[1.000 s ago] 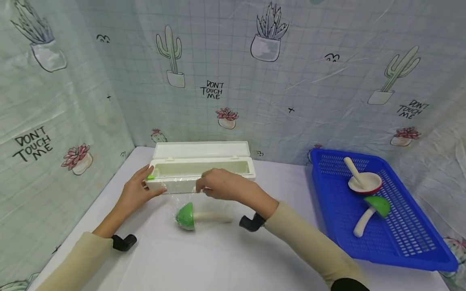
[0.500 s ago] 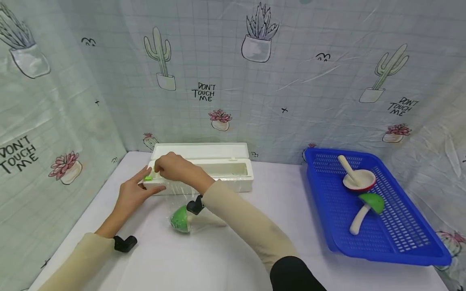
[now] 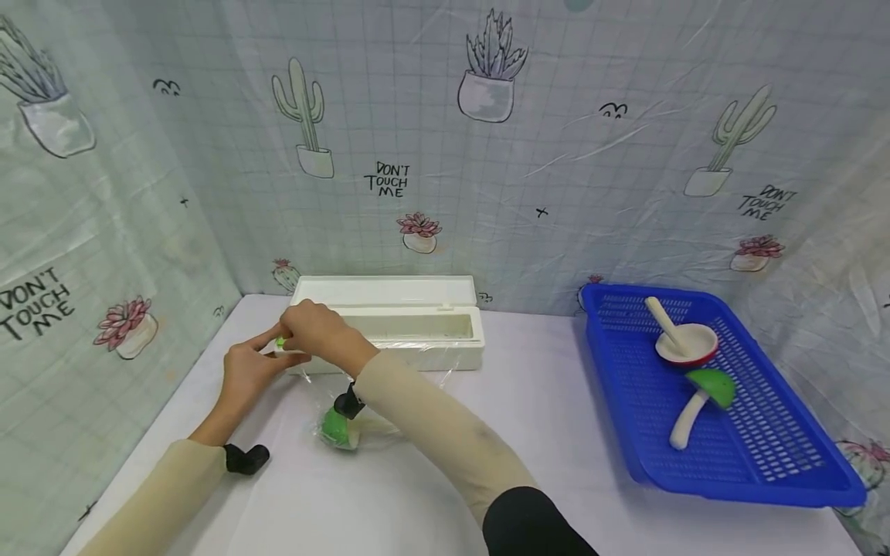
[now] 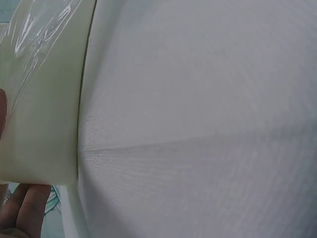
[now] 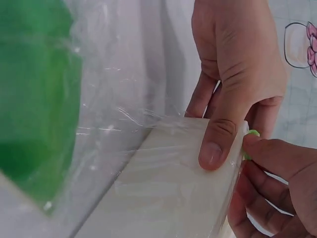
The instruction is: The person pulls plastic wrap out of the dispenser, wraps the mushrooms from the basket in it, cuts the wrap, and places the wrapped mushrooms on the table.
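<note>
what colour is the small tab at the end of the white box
Bright green; the tab shows best in the right wrist view.

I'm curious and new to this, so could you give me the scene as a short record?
Left hand: grips the left end of the white box
Right hand: pinches the green tab there
Box lid: open
Mushroom on the table: green cap, pale stem, partly hidden
Clear film: across the box front and over that mushroom
Blue basket: holds a second green-capped mushroom and a red-edged piece
</note>
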Available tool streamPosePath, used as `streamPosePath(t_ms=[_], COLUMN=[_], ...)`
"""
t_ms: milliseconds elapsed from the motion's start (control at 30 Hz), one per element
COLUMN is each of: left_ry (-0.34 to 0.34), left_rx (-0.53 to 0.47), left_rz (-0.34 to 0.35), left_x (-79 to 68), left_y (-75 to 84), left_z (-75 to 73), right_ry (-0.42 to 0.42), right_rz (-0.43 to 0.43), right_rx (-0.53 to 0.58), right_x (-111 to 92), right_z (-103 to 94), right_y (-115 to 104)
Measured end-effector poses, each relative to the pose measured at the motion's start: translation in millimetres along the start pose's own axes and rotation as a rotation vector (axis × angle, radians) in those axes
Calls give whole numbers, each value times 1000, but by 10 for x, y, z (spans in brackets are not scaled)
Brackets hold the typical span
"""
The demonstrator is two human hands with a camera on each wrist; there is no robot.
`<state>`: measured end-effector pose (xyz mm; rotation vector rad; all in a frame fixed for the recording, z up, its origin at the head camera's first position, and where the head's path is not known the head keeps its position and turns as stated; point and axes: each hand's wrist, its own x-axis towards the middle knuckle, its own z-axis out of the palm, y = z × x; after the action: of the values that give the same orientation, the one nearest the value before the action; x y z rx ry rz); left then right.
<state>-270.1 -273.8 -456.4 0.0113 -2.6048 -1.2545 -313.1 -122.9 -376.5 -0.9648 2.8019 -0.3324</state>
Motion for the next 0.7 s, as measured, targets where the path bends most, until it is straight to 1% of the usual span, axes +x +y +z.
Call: streamPosePath(t_ms=[67, 200, 333, 400, 467, 533, 600, 667, 700], left_ry=[4, 11, -13, -21, -21, -18, -18, -18, -16], left_rx=[-1, -13, -26, -21, -5, 18, 34, 38, 37], left_rz=[-13, -24, -51, -56, -44, -26, -14, -17, -18], left_x=[11, 46, 90, 112, 130, 137, 142, 143, 145], left_y=[-11, -12, -8, -11, -21, -21, -23, -22, -22], left_z=[17, 53, 81, 81, 71, 59, 46, 35, 30], right_ry=[18, 37, 46, 47, 54, 45, 15, -39, -74], right_rz=[12, 38, 66, 61, 32, -15, -36, -45, -37], right_rx=[-30, -54, -60, -67, -88, -121, -102, -63, -45], right_x=[12, 39, 40, 22, -27, -133, -307, -577, -731], right_z=[12, 30, 38, 20, -15, -85, -165, -288, -352], right_y=[-15, -30, -32, -6, 62, 196, 417, 726, 908])
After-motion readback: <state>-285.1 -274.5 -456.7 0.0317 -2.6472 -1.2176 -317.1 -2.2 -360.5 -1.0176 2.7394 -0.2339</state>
